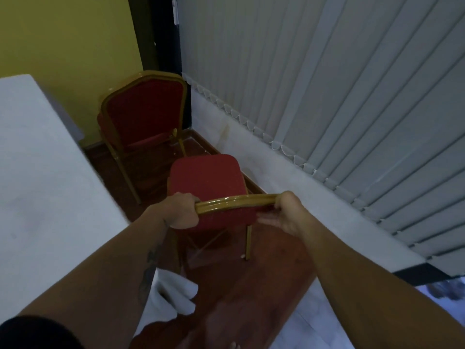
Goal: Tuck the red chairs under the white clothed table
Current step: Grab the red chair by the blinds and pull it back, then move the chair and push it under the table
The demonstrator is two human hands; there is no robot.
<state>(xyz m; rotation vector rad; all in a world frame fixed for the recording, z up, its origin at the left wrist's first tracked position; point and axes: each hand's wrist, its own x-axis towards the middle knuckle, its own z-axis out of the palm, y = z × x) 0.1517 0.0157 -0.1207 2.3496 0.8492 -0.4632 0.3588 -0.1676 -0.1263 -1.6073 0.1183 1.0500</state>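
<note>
A red chair with a gold frame (206, 177) stands on the floor right in front of me, its seat facing away. My left hand (180, 210) grips the left end of its gold top rail. My right hand (284, 212) grips the right end of the same rail. The white clothed table (45, 172) fills the left side, its edge just left of this chair. A second red chair (144, 112) stands farther back in the corner, close to the table's far end, its back turned toward me.
Grey vertical blinds (327, 84) and a low white ledge (276, 167) run along the right. A yellow wall (70, 39) closes the far side. The reddish wooden floor (241, 293) forms a narrow aisle between table and ledge. The tablecloth corner (173, 295) hangs down near my left arm.
</note>
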